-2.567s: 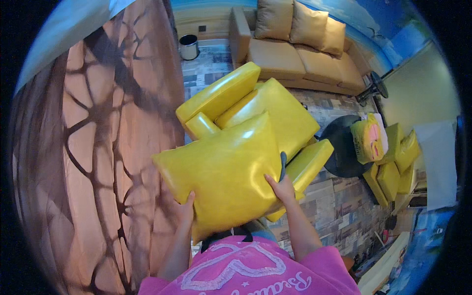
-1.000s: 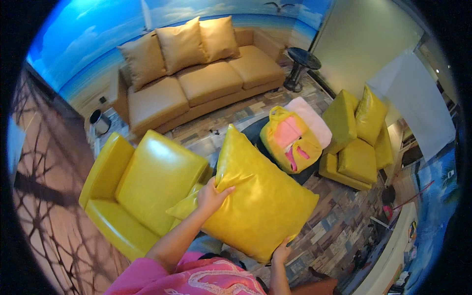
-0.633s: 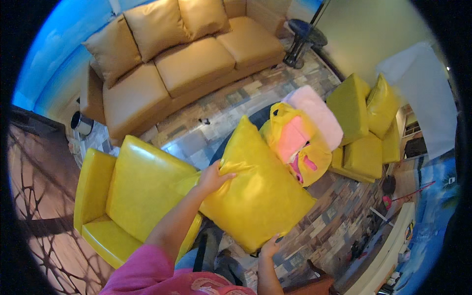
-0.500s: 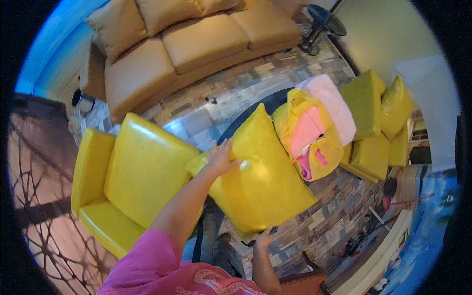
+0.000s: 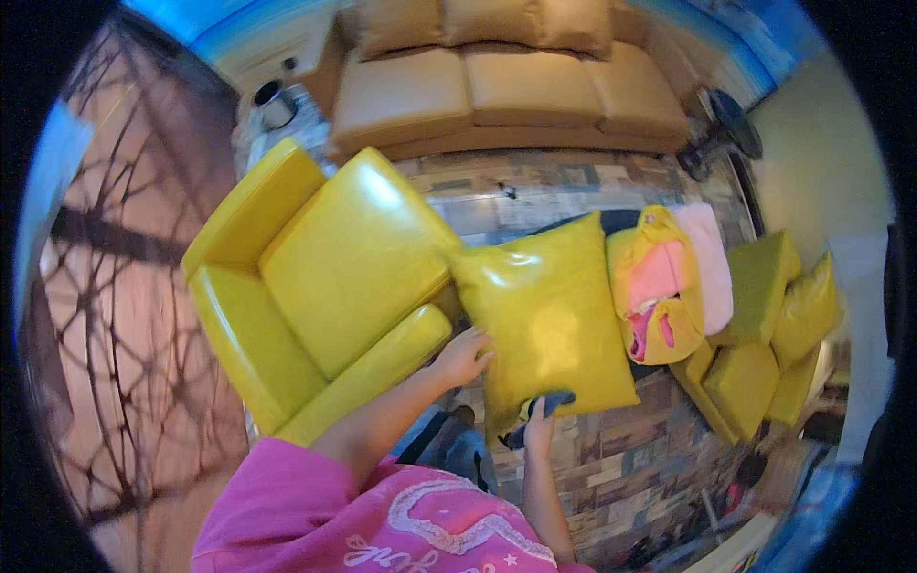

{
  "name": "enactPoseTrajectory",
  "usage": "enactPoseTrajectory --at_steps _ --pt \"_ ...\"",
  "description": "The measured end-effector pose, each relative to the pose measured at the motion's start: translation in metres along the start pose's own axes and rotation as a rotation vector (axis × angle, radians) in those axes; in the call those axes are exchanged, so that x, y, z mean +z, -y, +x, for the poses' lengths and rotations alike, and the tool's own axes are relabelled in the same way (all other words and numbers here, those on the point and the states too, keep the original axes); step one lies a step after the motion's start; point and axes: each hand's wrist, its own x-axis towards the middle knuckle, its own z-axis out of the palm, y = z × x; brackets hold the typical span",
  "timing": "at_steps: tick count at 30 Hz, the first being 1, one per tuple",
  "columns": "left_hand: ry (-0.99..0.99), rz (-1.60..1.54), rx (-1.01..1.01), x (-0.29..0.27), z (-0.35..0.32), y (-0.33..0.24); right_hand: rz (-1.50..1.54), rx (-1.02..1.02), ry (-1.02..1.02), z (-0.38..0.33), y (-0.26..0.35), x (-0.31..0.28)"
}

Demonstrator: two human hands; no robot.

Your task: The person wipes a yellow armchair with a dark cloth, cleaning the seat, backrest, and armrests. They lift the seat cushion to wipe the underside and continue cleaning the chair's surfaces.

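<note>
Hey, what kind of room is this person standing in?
Most likely a living room or lounge: a long tan leather sofa, a glossy yellow armchair, and the big yellow leather cushion held in both hands over a patterned tile floor.

A yellow armchair (image 5: 330, 286) stood on the patterned floor (image 5: 535, 186), its seat bare and glossy. Beyond the armchair, a tan sofa (image 5: 506, 91) with 3 seat cushions ran along the wall, 3 back cushions (image 5: 478, 21) propped on it. A small dark bin (image 5: 272, 95) sat off the sofa's left end, and a round black side table (image 5: 735, 124) off its right end. Right of the armchair lay a heap of yellow and pink cloth (image 5: 664, 286), and past that, more yellow seats (image 5: 764, 334) clustered together.
</note>
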Motion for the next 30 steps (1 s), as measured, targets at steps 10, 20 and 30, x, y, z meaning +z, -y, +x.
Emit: enactPoseTrajectory --at_steps 10,20,30 --pt "-0.462 -0.146 -0.572 -0.003 -0.252 0.019 -0.404 -0.914 0.412 -0.080 0.022 0.102" --pt "-0.764 -0.331 -0.787 -0.049 -0.323 0.031 -0.938 -1.483 0.505 -0.134 -0.014 0.244" --pt "-0.858 -0.123 -0.871 -0.071 -0.429 0.114 -1.293 -1.657 0.620 -0.231 -0.082 0.336"
